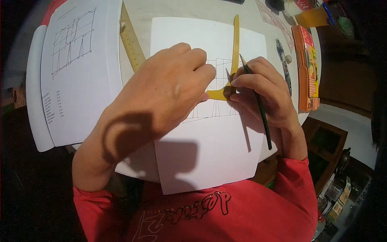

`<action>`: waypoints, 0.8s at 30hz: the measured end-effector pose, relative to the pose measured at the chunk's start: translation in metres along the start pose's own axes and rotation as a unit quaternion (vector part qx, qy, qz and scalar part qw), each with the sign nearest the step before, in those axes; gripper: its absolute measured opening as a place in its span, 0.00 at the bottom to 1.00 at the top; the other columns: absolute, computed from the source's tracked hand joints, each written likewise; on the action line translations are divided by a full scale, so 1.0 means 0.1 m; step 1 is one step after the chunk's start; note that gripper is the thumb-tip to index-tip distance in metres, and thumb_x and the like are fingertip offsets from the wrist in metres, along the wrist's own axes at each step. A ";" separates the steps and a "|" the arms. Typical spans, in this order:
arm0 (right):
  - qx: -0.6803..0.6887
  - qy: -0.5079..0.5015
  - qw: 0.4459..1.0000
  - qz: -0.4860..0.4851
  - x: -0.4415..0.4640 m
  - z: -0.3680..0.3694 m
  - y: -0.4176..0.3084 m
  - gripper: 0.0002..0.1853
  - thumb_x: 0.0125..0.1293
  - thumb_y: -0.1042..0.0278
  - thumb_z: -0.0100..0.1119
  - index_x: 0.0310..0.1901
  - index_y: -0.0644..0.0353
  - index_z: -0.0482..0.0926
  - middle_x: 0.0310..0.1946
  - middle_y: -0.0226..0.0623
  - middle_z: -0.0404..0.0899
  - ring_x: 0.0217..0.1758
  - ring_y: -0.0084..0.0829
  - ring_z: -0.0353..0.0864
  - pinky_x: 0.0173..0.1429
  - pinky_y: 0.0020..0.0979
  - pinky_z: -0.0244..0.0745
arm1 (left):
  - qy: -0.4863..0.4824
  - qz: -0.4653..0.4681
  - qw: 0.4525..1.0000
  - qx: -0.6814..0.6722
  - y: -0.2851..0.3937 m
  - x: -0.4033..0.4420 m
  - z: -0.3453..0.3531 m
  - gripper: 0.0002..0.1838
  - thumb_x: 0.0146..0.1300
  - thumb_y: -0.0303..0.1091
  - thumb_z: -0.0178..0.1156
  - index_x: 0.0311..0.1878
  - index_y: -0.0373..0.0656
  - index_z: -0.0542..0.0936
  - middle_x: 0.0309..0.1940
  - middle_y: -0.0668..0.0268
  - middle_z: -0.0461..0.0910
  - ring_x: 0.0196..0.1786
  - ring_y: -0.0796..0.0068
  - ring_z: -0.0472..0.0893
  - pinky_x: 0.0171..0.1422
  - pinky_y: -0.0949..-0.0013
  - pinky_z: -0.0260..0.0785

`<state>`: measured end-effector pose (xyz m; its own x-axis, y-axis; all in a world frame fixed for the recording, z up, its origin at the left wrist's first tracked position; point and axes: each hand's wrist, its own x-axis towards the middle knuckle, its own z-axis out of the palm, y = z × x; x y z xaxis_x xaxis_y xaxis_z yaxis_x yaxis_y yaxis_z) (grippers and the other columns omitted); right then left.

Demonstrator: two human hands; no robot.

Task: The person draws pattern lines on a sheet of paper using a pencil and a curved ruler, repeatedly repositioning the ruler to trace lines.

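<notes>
A white sheet of paper [217, 157] with a pattern drawing in thin dark lines lies in front of me. Over the drawing is a yellow French curve [236, 40], with a long narrow arm and a bend near the middle. My left hand [173, 80] is closed at the curve's left end, its fingertips mostly hidden behind the knuckles. My right hand [266, 86] has a dark green pencil [263, 113] lying between its fingers, the sharpened tip pointing up and away from the paper. The thumb and fingertips of that hand also pinch the curve at its bend.
At the left, an open booklet [76, 80] shows a printed pattern diagram and a list. A yellowish ruler [132, 42] lies beside it, partly under my left hand. Pens [284, 60] and an orange case [303, 68] sit along the right table edge. A cup [312, 18] stands at the back right.
</notes>
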<state>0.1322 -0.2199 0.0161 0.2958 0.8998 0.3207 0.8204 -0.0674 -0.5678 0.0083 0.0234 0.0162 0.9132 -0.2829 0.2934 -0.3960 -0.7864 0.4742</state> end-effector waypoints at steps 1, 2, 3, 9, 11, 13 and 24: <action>0.002 0.001 1.000 -0.001 0.00 0.00 0.00 0.14 0.63 0.71 0.81 0.48 0.55 0.87 0.39 0.30 0.82 0.43 0.32 0.74 0.44 0.33 0.70 | -0.001 0.001 1.000 -0.001 0.01 0.00 0.00 0.10 0.70 0.33 0.72 0.41 0.42 0.78 0.40 0.63 0.76 0.42 0.65 0.74 0.47 0.63 0.71; 0.003 0.002 1.000 -0.002 0.00 0.00 0.01 0.14 0.63 0.71 0.82 0.48 0.55 0.87 0.39 0.31 0.82 0.43 0.32 0.74 0.44 0.33 0.71 | -0.002 0.001 1.000 -0.002 0.01 0.00 -0.01 0.10 0.70 0.33 0.72 0.41 0.42 0.78 0.40 0.63 0.76 0.42 0.65 0.74 0.47 0.63 0.71; 0.004 0.003 1.000 -0.002 0.00 0.00 0.01 0.14 0.63 0.71 0.82 0.48 0.55 0.87 0.39 0.31 0.82 0.43 0.32 0.75 0.44 0.33 0.71 | -0.002 0.002 1.000 -0.002 0.01 0.01 -0.01 0.10 0.70 0.33 0.72 0.40 0.42 0.78 0.40 0.63 0.76 0.42 0.65 0.74 0.47 0.64 0.72; 0.005 0.000 1.000 -0.007 0.00 -0.01 0.00 0.15 0.62 0.71 0.82 0.48 0.55 0.87 0.40 0.31 0.84 0.44 0.32 0.75 0.45 0.33 0.71 | -0.003 -0.008 1.000 -0.001 0.03 0.01 0.00 0.10 0.71 0.33 0.72 0.40 0.43 0.78 0.40 0.63 0.76 0.42 0.66 0.74 0.47 0.64 0.72; 0.004 0.004 1.000 -0.007 0.00 -0.01 0.00 0.15 0.62 0.72 0.82 0.48 0.55 0.87 0.41 0.32 0.84 0.44 0.33 0.75 0.45 0.33 0.72 | -0.008 -0.003 1.000 0.015 0.03 0.01 0.00 0.10 0.71 0.32 0.71 0.41 0.43 0.78 0.40 0.63 0.76 0.42 0.66 0.74 0.47 0.64 0.72; 0.003 0.007 1.000 -0.008 0.00 0.00 0.00 0.15 0.62 0.72 0.82 0.48 0.55 0.87 0.41 0.32 0.84 0.44 0.33 0.76 0.46 0.32 0.72 | -0.012 0.003 0.999 0.031 0.03 0.01 -0.01 0.09 0.71 0.32 0.71 0.41 0.43 0.78 0.40 0.63 0.76 0.42 0.66 0.74 0.47 0.64 0.72; 0.008 0.000 1.000 0.008 -0.01 -0.01 -0.02 0.15 0.62 0.73 0.82 0.49 0.55 0.87 0.42 0.32 0.84 0.44 0.33 0.76 0.46 0.33 0.73 | -0.017 0.010 0.999 0.046 0.02 0.01 0.00 0.09 0.72 0.32 0.71 0.42 0.43 0.78 0.41 0.64 0.76 0.43 0.66 0.74 0.48 0.63 0.72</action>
<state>0.1310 -0.2208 0.0181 0.3091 0.8989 0.3106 0.8071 -0.0752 -0.5855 0.0087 0.0216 0.0172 0.9085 -0.3157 0.2736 -0.4049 -0.8267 0.3906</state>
